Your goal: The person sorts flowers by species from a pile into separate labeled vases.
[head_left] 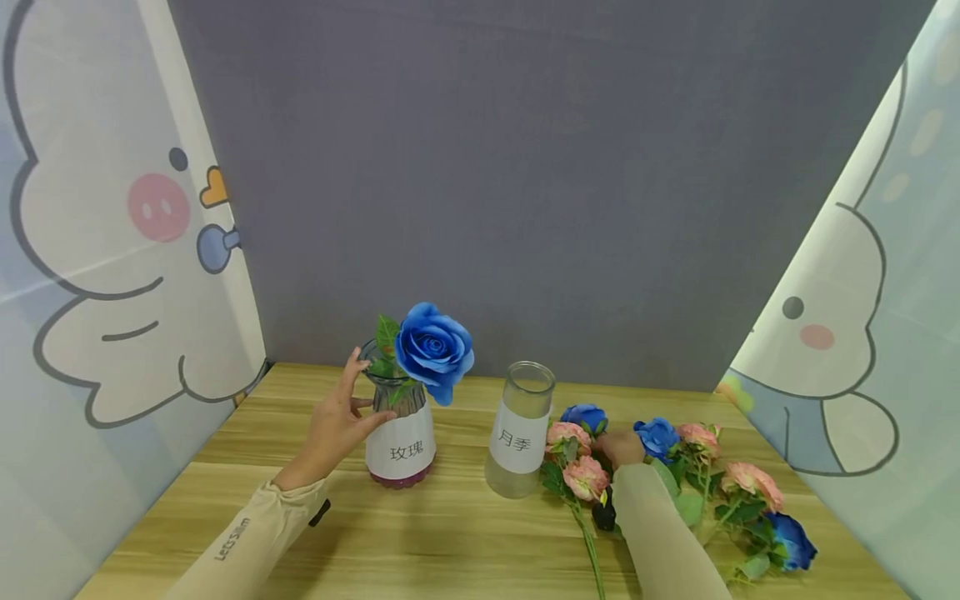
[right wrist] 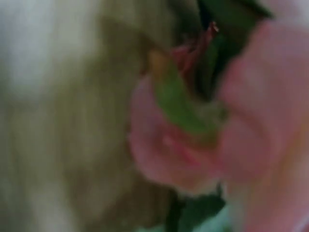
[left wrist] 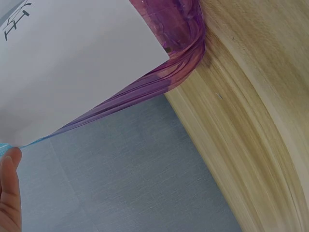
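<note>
My left hand holds the labelled vase at its upper side, thumb across the front and a finger at the rim. This vase has a purple base, a white paper label and one large blue rose leaning out to the right. Its label and purple side also fill the left wrist view. My right hand is down among the flowers, between a blue rose and another blue rose. Its fingers are mostly hidden, and I cannot tell what they grip. Blurred pink petals fill the right wrist view.
A clear glass vase with a white label stands mid-table, just left of the pink flowers. More pink flowers and a dark blue rose lie at the right. A grey backdrop rises behind the wooden table.
</note>
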A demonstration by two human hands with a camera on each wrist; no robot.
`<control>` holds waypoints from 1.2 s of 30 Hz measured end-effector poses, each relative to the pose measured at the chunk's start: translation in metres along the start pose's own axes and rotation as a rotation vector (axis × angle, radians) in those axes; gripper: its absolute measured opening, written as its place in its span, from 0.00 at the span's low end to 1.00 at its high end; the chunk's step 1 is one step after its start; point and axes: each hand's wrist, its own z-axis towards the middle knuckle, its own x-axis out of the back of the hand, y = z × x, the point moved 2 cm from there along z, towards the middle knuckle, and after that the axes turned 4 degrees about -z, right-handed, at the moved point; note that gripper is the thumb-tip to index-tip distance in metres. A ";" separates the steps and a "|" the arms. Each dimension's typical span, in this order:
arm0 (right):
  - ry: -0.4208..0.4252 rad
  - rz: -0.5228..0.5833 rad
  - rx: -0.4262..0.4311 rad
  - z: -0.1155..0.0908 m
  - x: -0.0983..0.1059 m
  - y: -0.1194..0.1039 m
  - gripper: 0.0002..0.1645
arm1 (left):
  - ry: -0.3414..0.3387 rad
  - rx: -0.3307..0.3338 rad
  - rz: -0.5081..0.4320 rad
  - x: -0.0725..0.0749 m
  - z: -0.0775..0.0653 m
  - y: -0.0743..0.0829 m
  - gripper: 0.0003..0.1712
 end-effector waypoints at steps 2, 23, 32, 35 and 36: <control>-0.008 -0.013 0.000 0.001 0.000 0.000 0.08 | -0.001 0.008 -0.003 0.000 0.000 0.000 0.55; -0.161 0.154 -0.011 0.002 0.020 -0.031 0.08 | -0.003 -0.002 -0.001 -0.001 -0.001 -0.003 0.54; -0.197 0.232 -0.010 -0.008 0.041 -0.053 0.08 | 0.006 -0.005 0.004 -0.001 0.000 -0.004 0.55; -0.202 0.245 0.011 -0.012 0.049 -0.060 0.05 | 0.011 -0.004 0.005 -0.001 0.000 -0.003 0.55; -0.196 0.248 0.021 -0.013 0.052 -0.062 0.05 | 0.011 -0.004 0.006 -0.002 0.000 -0.003 0.55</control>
